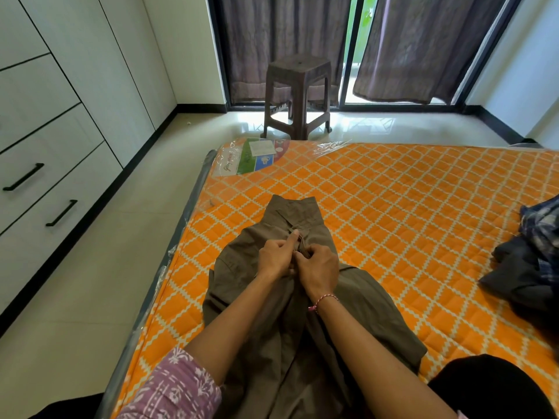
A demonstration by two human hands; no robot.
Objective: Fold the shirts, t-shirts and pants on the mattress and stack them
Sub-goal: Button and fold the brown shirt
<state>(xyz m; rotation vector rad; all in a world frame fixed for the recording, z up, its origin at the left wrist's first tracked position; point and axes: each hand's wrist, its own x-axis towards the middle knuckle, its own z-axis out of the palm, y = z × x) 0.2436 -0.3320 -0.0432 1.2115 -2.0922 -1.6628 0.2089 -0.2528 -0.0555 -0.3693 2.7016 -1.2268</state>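
Note:
An olive-brown shirt (266,313) lies spread on the orange patterned mattress (408,207), collar pointing away from me. My left hand (276,257) and my right hand (319,270) meet at the shirt's front placket just below the collar. Both pinch the fabric there, fingers closed on it, the left thumb pressing up along the placket. A pink thread band circles my right wrist. A heap of unfolded clothes (529,264), dark grey and blue plaid, sits at the mattress's right edge.
A brown plastic stool (298,95) stands on the tiled floor beyond the mattress, before curtained glass doors. White drawers with black handles (45,164) line the left wall. A printed label (251,157) under plastic wrap covers the mattress's far left corner.

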